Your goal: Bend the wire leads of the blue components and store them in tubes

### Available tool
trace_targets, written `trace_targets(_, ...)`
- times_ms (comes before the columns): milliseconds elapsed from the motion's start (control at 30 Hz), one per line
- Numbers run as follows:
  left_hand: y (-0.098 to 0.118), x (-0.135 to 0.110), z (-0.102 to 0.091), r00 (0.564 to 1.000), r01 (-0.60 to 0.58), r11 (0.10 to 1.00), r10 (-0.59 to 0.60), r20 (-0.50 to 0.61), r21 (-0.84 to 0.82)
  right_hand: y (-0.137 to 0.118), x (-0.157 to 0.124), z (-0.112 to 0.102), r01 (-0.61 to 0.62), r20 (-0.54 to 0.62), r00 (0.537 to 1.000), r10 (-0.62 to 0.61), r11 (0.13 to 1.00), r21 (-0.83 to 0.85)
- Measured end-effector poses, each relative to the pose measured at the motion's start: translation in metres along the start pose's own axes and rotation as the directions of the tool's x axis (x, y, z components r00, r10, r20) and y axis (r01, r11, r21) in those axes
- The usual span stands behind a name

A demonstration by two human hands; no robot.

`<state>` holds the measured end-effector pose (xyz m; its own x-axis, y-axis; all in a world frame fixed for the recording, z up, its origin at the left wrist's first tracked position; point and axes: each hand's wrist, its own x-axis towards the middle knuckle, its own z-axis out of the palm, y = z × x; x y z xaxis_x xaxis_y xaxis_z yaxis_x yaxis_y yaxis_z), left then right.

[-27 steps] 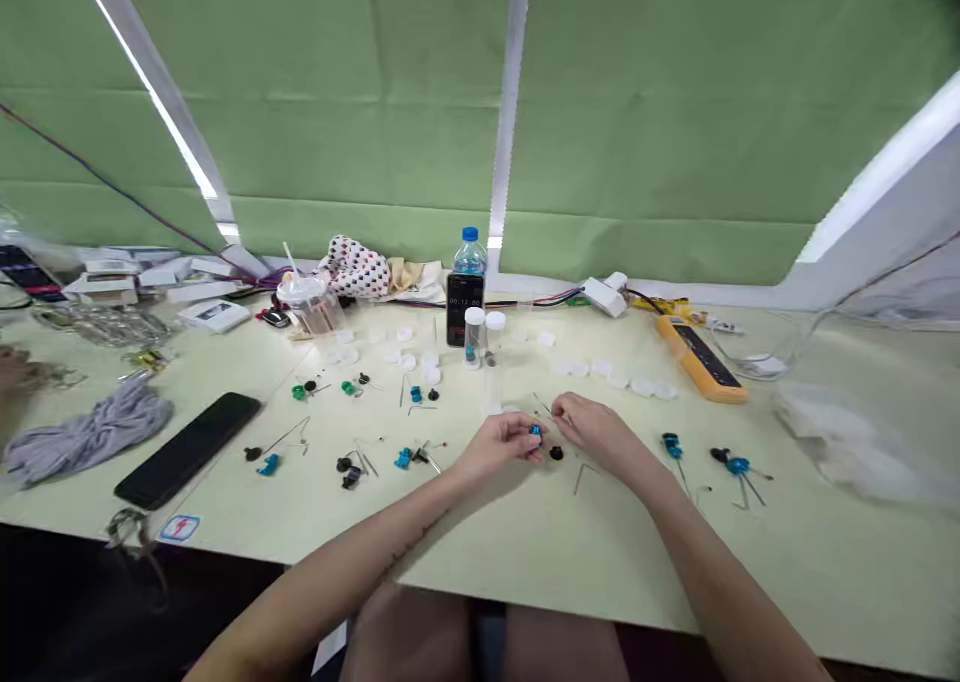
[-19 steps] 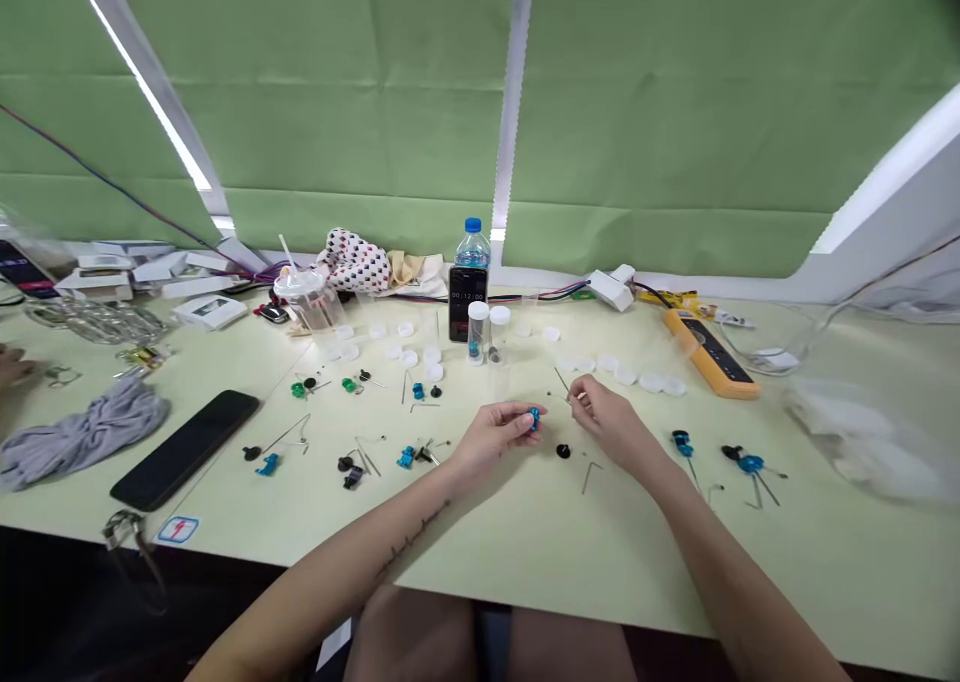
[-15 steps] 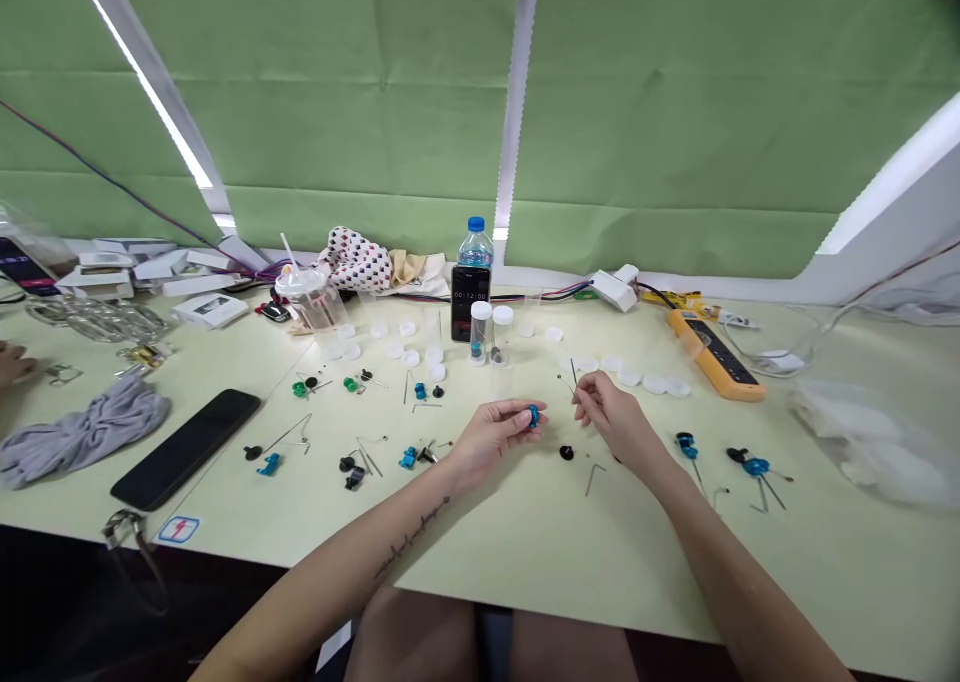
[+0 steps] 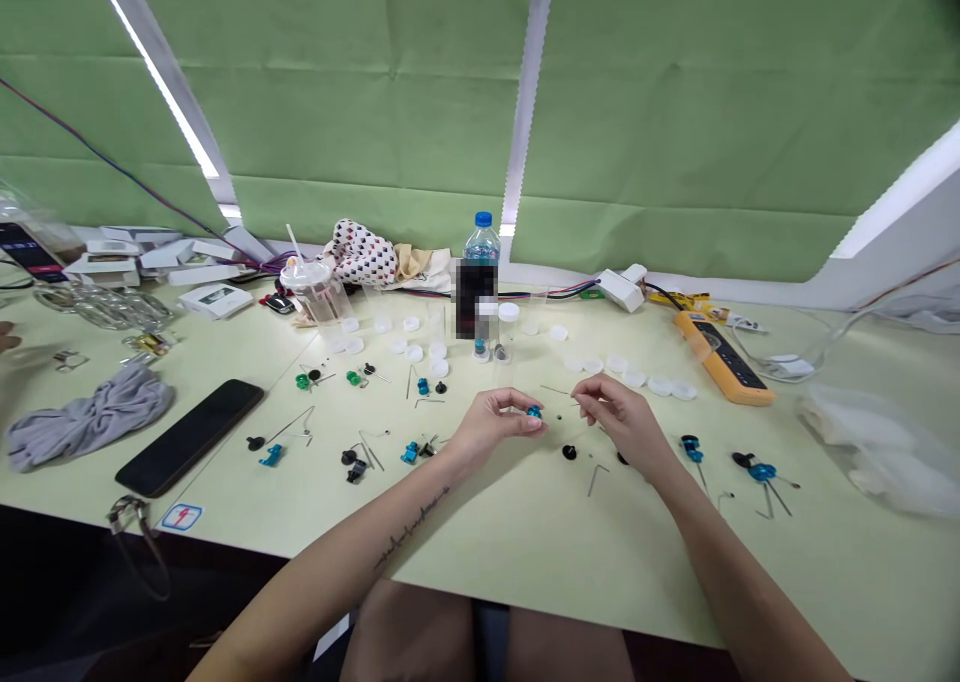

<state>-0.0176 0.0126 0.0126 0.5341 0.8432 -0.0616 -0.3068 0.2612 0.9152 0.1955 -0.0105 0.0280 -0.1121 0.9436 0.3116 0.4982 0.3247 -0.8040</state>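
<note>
My left hand point(image 4: 491, 427) pinches a small blue metal part point(image 4: 534, 412) between thumb and fingertips, just above the table. To its right, my right hand point(image 4: 616, 410) has its fingertips closed on a thin metal rod point(image 4: 556, 391), which points left towards the blue part without touching it. Below and between the hands lie a black knob point(image 4: 570, 452) and an L-shaped hex key point(image 4: 598, 479). Another black piece point(image 4: 622, 457) is partly hidden by my right hand. A tiny dark piece point(image 4: 559, 418) rests near the rod.
Sets of blue, green and black parts with thin rods lie on both sides, including a blue clamp point(image 4: 271, 455). White caps point(image 4: 634, 377) and clear tubes point(image 4: 507, 337) stand behind. A black phone point(image 4: 190, 438), grey cloth point(image 4: 90, 417) and orange power strip point(image 4: 726, 360) flank the area.
The thin rod in my right hand has swung from nearly upright to pointing left. A tiny dark piece now shows on the table below it. My left hand still holds the blue part.
</note>
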Motion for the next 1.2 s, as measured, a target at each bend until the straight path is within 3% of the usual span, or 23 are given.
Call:
trace_targets(167,-0.0011,-0.0021,0.0051,0.999,-0.052,0.981,0.051,0.009,0.189,-0.0105,-0.0018,-0.0044,0.049,-0.003,0.999,-0.049,0.993,0.112)
trace_targets(433,-0.0067,-0.0011,0.0066,0.974,-0.201,0.901,0.225,-0.019,0.385,-0.0105,-0.0038,-0.0063,0.189,-0.102,0.976,-0.191,0.981,-0.034)
trace_targets(800,-0.0066,-0.0038,0.0098,0.986,-0.142,0.907,0.165,-0.023,0.397,-0.0117,-0.0065,-0.0073,0.211,-0.119,0.963,-0.243,0.951,-0.228)
trace_targets(1100,-0.0093,-0.0030,0.0083,0.988,-0.150,0.908,0.155,0.021,0.392,-0.0118,-0.0075,-0.0056,0.266,-0.042,0.958,-0.282,0.936,-0.231)
trace_targets(1200,-0.0090,-0.0023,0.0081,0.996,-0.093,0.948,0.082,0.047,0.304,-0.0104,-0.0069,-0.0063,0.270,-0.059,0.955,-0.291,0.932,-0.242)
